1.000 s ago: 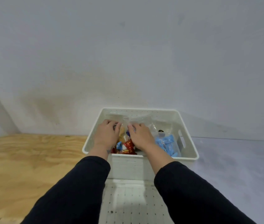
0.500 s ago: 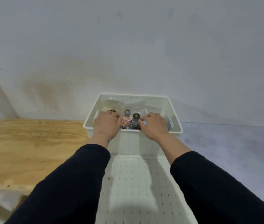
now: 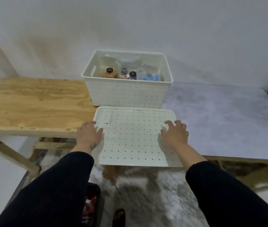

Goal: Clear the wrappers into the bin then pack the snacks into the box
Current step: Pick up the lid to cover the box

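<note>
No writing legible anywhere; the dark round labels on the snack bags are too blurred to read. One white perforated box (image 3: pixel 127 91) at 12 o'clock, open, against the wall. Inside: 3 clear snack bags (image 3: pixel 124 74) w/ round labels, plus 1 blue packet (image 3: pixel 151 77) toward the box's 3 o'clock side. One perforated white lid (image 3: pixel 134 136) flat at center, just in front of the box. Left hand (image 3: pixel 89 134) at the lid's 9 o'clock edge, fingers spread, curled over the rim. Right hand (image 3: pixel 176 134) at 3 o'clock, fingers spread, tips on the lid. Bin (image 3: pixel 91 205) at 6 o'clock on the floor, w/ red wrappers, blurred. Plywood table (image 3: pixel 31 102) at 9 o'clock, grey top (image 3: pixel 220 115) at 3 o'clock.
</note>
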### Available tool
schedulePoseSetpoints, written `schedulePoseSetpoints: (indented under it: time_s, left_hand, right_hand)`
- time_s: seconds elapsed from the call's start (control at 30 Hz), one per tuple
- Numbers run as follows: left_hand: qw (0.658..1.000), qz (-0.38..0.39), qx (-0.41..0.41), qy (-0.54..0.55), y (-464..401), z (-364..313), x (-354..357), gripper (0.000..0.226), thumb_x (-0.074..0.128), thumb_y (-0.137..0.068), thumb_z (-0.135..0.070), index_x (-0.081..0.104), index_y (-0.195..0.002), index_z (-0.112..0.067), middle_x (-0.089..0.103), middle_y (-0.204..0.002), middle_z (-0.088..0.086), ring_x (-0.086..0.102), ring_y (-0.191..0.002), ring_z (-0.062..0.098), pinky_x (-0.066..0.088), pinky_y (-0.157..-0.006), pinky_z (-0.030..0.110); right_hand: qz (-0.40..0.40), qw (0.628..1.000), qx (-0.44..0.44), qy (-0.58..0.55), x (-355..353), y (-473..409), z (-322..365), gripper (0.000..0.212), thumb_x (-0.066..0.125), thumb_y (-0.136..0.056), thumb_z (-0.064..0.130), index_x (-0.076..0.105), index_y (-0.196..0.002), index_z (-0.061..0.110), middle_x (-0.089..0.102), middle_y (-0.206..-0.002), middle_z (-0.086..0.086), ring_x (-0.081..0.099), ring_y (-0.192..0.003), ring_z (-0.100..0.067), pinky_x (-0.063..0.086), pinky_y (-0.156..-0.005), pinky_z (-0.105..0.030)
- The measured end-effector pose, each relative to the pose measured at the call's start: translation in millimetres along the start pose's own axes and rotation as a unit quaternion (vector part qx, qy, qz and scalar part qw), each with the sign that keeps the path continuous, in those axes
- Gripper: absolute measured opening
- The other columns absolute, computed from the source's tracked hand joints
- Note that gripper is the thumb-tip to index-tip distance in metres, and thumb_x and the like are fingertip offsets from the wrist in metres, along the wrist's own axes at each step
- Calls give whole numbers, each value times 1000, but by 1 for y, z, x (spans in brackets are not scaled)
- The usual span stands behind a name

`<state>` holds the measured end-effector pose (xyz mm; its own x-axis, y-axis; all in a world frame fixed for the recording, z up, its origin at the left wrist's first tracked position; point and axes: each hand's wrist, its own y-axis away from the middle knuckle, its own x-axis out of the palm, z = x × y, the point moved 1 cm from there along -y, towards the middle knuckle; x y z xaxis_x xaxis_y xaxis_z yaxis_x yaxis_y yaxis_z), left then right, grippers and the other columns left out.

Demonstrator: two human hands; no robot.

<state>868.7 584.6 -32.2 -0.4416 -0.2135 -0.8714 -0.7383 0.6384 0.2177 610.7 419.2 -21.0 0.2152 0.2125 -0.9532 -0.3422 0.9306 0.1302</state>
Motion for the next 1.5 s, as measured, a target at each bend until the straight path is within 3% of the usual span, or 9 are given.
schedulePoseSetpoints:
  time_s: [0.13,0.3,0.5,0.63,0.8,0.93,1.2,1.5]
  left_hand:
    - [998,46,-26,20,-4,22,27,66,43,-91,-51,29,-144,-13,33,-149,15,30,-136,36,32,-107,51]
    - [998,38,-53,26,6,17,42,78,44,-89,-59,17,-149,-19,16,-153,16,17,-138,41,27,-108,54]
    - [996,16,-90,-10,33,16,37,73,40,-87,-64,23,-147,-27,16,-150,17,24,-132,43,28,-107,56]
    - [995,-38,-78,-39,52,10,17,73,35,-87,-66,22,-147,-28,24,-145,22,28,-128,44,28,-106,55]
    - [986,-159,-41,18,75,-8,-17,71,39,-87,-64,24,-146,-27,17,-149,20,28,-129,44,28,-106,56]
    - [977,-208,-21,44,73,-27,-51,71,42,-86,-63,26,-146,-27,17,-149,19,27,-128,43,28,-107,55]
    - [978,-207,11,4,-3,-69,-120,71,36,-87,-65,28,-146,-25,24,-147,22,27,-131,42,28,-108,53]
    - [986,-138,76,57,-151,-104,-156,61,48,-88,-55,52,-133,-13,42,-139,20,44,-125,36,41,-102,42]
  right_hand:
    - [83,993,80,27,23,6,-26,56,39,-89,56,31,-137,29,30,-140,-15,27,-125,-37,33,-98,-46]
    - [37,994,105,-6,36,1,-25,65,44,-86,61,34,-141,27,33,-140,-12,28,-125,-36,34,-100,-45]
    - [6,989,113,-91,35,20,-20,70,56,-80,60,38,-139,27,24,-146,-10,20,-129,-34,35,-103,-45]
    - [-47,987,93,-119,11,36,-10,73,58,-78,61,39,-140,26,25,-147,-9,20,-129,-32,32,-104,-45]
    - [-132,973,38,-188,-27,47,4,73,61,-78,59,39,-140,27,21,-148,-5,17,-131,-30,29,-109,-46]
    - [-171,962,17,-213,-61,39,21,74,63,-78,58,39,-139,24,23,-146,-6,19,-129,-31,28,-107,-44]
    - [-158,970,15,-184,-128,-35,69,77,58,-76,60,38,-140,22,28,-141,-8,22,-127,-31,30,-104,-42]
    - [-85,978,45,-186,-139,-161,103,83,57,-74,59,33,-142,17,22,-142,-5,25,-128,-32,39,-102,-46]
